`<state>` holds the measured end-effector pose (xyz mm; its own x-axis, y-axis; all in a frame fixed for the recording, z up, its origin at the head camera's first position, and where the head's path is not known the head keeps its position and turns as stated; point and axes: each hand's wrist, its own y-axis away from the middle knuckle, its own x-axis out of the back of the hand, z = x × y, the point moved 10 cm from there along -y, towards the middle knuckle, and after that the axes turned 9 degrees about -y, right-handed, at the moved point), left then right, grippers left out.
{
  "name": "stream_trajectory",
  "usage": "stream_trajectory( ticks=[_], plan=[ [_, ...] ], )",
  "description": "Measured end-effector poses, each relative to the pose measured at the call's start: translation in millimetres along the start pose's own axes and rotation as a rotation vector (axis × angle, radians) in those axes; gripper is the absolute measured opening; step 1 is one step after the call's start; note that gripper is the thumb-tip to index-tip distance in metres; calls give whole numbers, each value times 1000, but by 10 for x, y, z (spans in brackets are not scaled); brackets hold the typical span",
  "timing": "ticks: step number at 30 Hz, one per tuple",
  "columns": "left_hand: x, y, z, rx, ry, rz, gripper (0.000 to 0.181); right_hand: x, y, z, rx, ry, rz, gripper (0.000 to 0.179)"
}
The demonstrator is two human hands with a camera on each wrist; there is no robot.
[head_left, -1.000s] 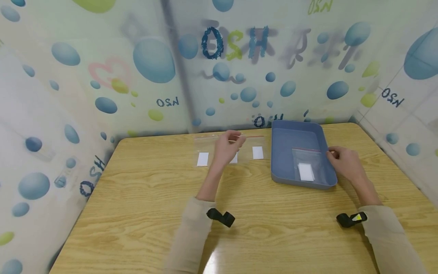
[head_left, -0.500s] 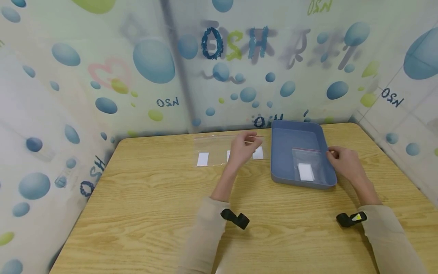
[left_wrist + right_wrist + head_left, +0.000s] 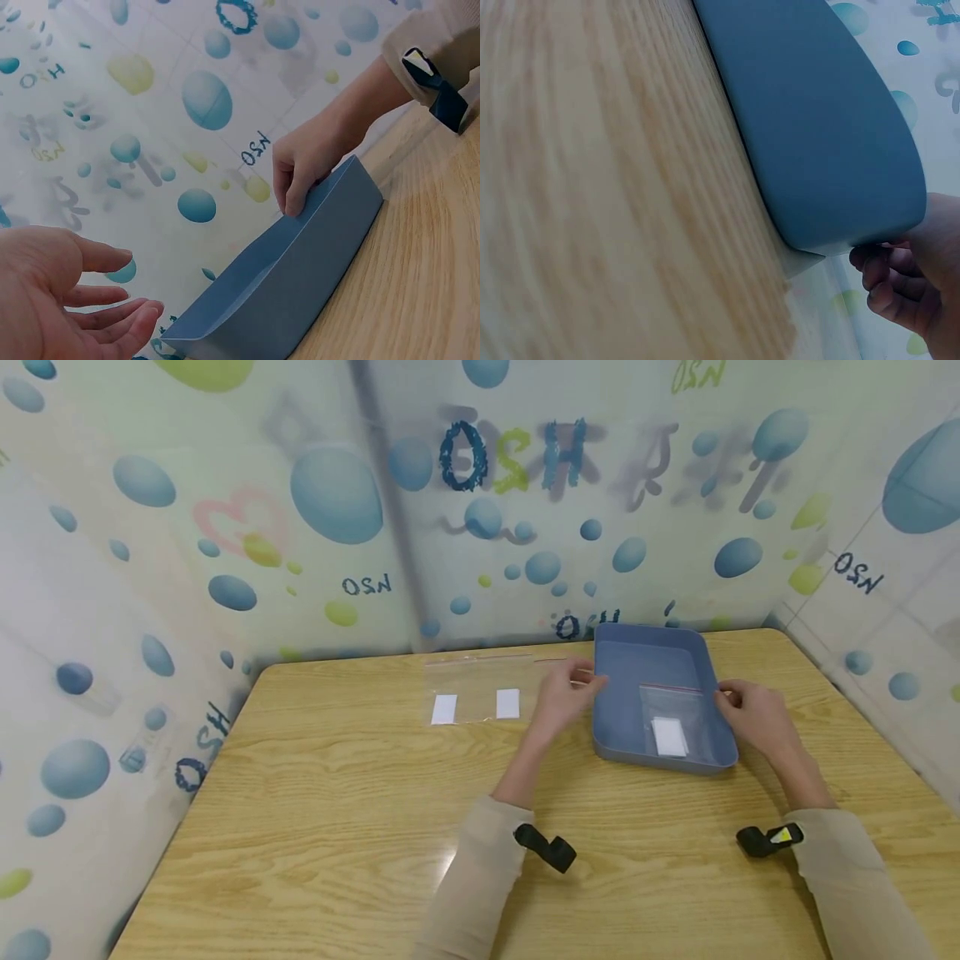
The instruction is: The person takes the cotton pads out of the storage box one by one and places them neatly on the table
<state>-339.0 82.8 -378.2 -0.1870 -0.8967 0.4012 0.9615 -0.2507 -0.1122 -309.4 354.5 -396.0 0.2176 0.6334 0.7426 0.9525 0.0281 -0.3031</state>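
My left hand [image 3: 564, 697] hovers at the left rim of a blue-grey plastic tray [image 3: 626, 672], its fingers loosely spread and holding nothing, as the left wrist view confirms. On the opposite side, my right hand [image 3: 757, 718] pinches the tray's right rim; its curled fingers show at the tray wall [image 3: 825, 135] in the right wrist view. Inside the tray lies a clear zip bag [image 3: 660, 700] with white cards [image 3: 669, 737] in it. Left of the tray, clear zip bags [image 3: 476, 681] lie in a row, with white cards [image 3: 444, 710] in them; my left hand hides the rightmost card.
The wooden table [image 3: 322, 827] carries everything and meets a printed wall covering [image 3: 487, 568] at its back edge. Side walls close in on the left and right. A black wrist camera [image 3: 546, 847] sits on the left sleeve.
My left hand has moved right, from over the middle bag past the rightmost one to the tray's left rim. The right hand and the tray have stayed put.
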Motion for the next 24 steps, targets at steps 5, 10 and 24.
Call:
stream_trajectory(
  ticks=[5, 10, 24],
  plan=[
    [-159, 9, 17, -4, -30, -49, 41, -12, -8, 15, -3, 0, -5, 30],
    [-288, 25, 21, 20, -50, -79, 41, -21, -10, 26, -3, -2, -10, 31],
    [-570, 32, 16, 30, -86, -99, 38, -5, -6, 32, 4, -3, 4, 30]
  ],
)
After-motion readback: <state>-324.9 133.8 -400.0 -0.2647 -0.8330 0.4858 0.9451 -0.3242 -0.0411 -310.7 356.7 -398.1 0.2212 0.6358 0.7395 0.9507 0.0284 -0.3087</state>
